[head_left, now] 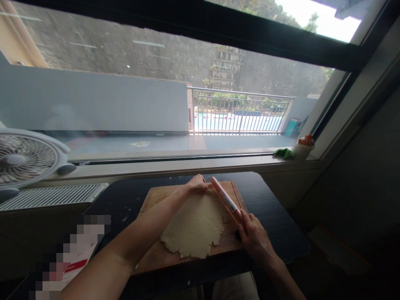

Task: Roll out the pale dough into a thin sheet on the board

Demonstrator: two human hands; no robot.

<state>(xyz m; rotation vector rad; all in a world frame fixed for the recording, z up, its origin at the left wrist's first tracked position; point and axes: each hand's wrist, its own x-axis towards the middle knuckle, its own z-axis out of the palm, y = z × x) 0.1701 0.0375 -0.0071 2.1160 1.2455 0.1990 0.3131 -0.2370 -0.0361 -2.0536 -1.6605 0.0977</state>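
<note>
A flat, rolled-out sheet of pale dough (195, 227) with ragged edges lies on a wooden cutting board (153, 198). At its far edge is my left hand (197, 182), fingers closed in a pinch on the dough's rim; the fingertips are partly hidden. My right hand (254, 235) grips one end of a rolling pin (226, 200) with a printed label around its middle. The pin slants up and to the left over the right side of the board, its far end close to my left hand.
The board rests on a dark table (268, 216). A white fan (28, 158) stands at the left by the window sill. On the sill at the right are an orange-capped bottle (304, 148) and a green cloth (283, 153). A large window rises behind.
</note>
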